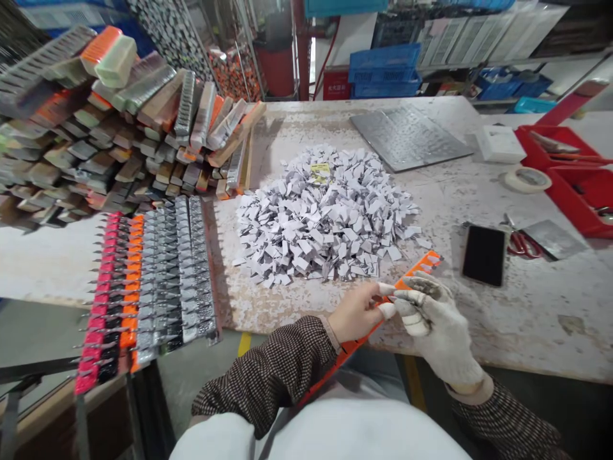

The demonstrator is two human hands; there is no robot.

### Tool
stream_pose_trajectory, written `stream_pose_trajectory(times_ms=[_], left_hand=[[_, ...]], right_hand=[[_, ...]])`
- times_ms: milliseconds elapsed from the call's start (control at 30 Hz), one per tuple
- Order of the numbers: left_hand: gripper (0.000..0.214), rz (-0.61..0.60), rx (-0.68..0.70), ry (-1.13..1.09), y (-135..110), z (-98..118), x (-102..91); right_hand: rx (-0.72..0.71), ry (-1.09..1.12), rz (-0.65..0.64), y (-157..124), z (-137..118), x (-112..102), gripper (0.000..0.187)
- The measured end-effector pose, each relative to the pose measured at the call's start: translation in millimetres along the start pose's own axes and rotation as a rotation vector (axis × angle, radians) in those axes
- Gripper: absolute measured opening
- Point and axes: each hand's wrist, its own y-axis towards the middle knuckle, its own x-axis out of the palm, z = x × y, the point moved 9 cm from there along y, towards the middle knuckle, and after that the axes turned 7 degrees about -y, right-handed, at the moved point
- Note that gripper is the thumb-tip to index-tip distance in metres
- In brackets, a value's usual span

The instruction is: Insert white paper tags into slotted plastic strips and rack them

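Observation:
A long orange strip (417,264) with dark marks along it runs slantwise from the table's front edge towards my lap. My left hand (358,312), with white coverings on the fingertips, lies over the strip, thumb and forefinger drawn together. My right hand (438,322) wears a white knitted glove, smudged dark at the fingers. Its curled fingers meet the left fingertips beside the strip; whatever small thing is between them is hidden. Just beyond both hands is a big heap of small white paper-like pieces (325,223), with a yellow label (320,172) on it.
Stacked bars (129,140) fill the left. Pink, orange and grey strips with spikes (158,275) lie before them. To the right are a phone (483,254), red-handled scissors (523,245), a tape roll (527,179) and red bins (579,198). A grey plate (409,136) lies behind the heap.

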Motion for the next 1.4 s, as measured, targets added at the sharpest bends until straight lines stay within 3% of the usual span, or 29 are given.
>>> stream_pose_trajectory(times_ms=[167, 467, 567, 700, 800, 933, 1200, 1400], left_hand=[[0.048, -0.036, -0.023, -0.202, 5, -7, 2.8], [0.03, -0.106, 0.008, 0.071, -3, 6, 7.7], [0.024, -0.114, 0.015, 0.114, -3, 7, 11.8], [0.03, -0.038, 0.069, 0.426, -5, 7, 2.5], [0.045, -0.055, 0.073, 0.629, -10, -6, 0.6], [0.047, -0.099, 0.051, 0.742, -16, -27, 3.8], [0.056, -0.103, 0.067, 0.728, -17, -35, 5.2], [0.054, -0.083, 0.073, 0.722, -17, -35, 4.9]], right_hand=[[0.074, 0.098, -0.069, 4, 8, 3, 0.011], [-0.001, 0.086, -0.296, -7, 30, 3, 0.015], [0.006, 0.045, -0.277, -8, 32, -1, 0.019], [0.034, -0.117, -0.148, 0, 50, -12, 0.025], [-0.077, -0.24, -0.125, 3, 55, -12, 0.012], [-0.282, -0.426, -0.106, -2, 40, -1, 0.008], [-0.332, -0.488, -0.124, -2, 27, 6, 0.008], [-0.411, -0.531, -0.271, 11, 30, 16, 0.013]])
